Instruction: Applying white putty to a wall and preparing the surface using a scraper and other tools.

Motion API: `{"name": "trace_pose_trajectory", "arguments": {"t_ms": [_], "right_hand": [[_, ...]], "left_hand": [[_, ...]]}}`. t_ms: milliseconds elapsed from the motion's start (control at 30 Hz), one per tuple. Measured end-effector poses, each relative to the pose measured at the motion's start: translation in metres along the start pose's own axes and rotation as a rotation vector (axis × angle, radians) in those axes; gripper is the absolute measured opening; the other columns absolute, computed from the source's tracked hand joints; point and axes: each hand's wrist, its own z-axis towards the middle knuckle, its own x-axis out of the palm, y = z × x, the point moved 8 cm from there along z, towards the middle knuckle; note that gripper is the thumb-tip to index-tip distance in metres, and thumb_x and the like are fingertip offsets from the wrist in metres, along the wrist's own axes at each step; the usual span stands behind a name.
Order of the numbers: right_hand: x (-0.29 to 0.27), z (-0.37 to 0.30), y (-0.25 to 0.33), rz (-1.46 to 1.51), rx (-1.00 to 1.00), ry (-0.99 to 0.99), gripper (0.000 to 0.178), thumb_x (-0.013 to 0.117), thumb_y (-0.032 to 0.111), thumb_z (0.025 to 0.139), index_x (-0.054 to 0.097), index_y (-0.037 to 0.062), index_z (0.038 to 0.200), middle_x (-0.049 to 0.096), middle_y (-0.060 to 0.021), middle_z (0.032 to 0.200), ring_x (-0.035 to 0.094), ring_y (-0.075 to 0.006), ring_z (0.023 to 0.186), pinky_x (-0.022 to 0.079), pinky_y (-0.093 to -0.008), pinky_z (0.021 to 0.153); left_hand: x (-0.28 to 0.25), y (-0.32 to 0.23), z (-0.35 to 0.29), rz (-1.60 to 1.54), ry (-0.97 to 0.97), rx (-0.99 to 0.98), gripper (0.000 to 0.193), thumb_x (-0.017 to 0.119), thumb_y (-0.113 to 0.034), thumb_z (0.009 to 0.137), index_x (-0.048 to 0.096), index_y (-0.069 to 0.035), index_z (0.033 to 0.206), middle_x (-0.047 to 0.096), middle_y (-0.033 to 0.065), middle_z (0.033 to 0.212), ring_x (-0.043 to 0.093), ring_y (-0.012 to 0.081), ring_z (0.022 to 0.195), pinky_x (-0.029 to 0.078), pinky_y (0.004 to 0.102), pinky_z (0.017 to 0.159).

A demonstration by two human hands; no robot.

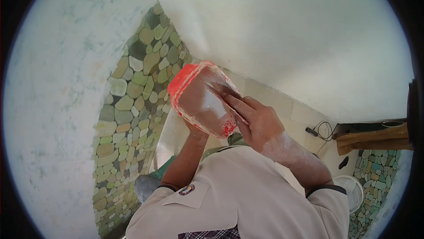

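Observation:
A red plastic tub (181, 81), its rim crusted with pale residue, is held up in front of my chest and tilted. White paste (213, 106) smears its inside. My left hand (194, 128) supports the tub from beneath on its left side; its fingers are hidden behind the tub. My right hand (263, 123) grips a thin flat scraper (216, 92) whose blade reaches into the tub, against or just above the paste. The scraper's handle is mostly covered by my fingers. Whitish dust coats my right wrist and forearm.
Green pebble stonework (148, 77) runs along the left between a patchy white wall (57, 71) and the corner. A smooth white wall (282, 27) rises ahead. At right lie a black cable (324, 134), a brown board-like piece (375, 140) and a white round container (354, 192).

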Motion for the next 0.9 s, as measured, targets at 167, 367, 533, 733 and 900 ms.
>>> {"name": "trace_pose_trajectory", "arguments": {"t_ms": [167,367,533,733,900], "right_hand": [[-0.010,0.045,-0.038,0.034,0.058,-0.026,0.036,0.050,0.003,0.088,0.051,-0.0013,0.124,0.061,-0.0226,0.100,0.061,-0.0392,0.084,0.051,-0.0407,0.070],[-0.017,0.070,-0.068,0.218,0.263,-0.085,0.032,0.048,0.003,0.088,0.053,-0.0001,0.119,0.060,-0.0234,0.103,0.059,-0.0416,0.088,0.049,-0.0446,0.076],[-0.030,0.082,-0.069,0.077,0.335,-0.209,0.037,0.051,0.000,0.087,0.052,-0.0023,0.124,0.062,-0.0245,0.100,0.061,-0.0387,0.088,0.051,-0.0376,0.074],[-0.030,0.115,-0.034,-0.095,0.302,-0.404,0.037,0.054,0.002,0.086,0.052,0.0029,0.123,0.060,-0.0200,0.105,0.060,-0.0384,0.085,0.051,-0.0423,0.072],[-0.011,0.146,-0.058,-0.204,0.518,-0.340,0.037,0.054,0.003,0.086,0.053,0.0044,0.123,0.060,-0.0179,0.109,0.061,-0.0376,0.087,0.052,-0.0422,0.072]], "left_hand": [[-0.004,0.009,0.044,0.032,-0.050,0.046,0.076,0.044,-0.066,0.087,0.030,-0.016,0.142,0.040,0.0076,0.140,0.042,0.0284,0.126,0.036,0.0468,0.105],[-0.035,0.041,0.093,0.032,-0.212,-0.118,0.075,0.030,-0.070,0.089,0.034,-0.015,0.140,0.041,0.0068,0.137,0.041,0.0260,0.125,0.034,0.0428,0.105],[-0.039,0.056,0.134,0.009,-0.056,-0.288,0.066,0.032,-0.063,0.093,0.034,-0.016,0.140,0.043,0.0059,0.136,0.044,0.0247,0.123,0.037,0.0409,0.104],[-0.014,0.047,0.174,-0.111,0.082,-0.423,0.061,0.031,-0.057,0.096,0.033,-0.017,0.141,0.043,0.0045,0.137,0.045,0.0242,0.123,0.039,0.0393,0.104],[-0.011,0.038,0.192,0.109,0.005,-0.410,0.065,0.028,-0.062,0.095,0.032,-0.017,0.141,0.042,0.0048,0.137,0.044,0.0241,0.124,0.039,0.0400,0.103]]}}
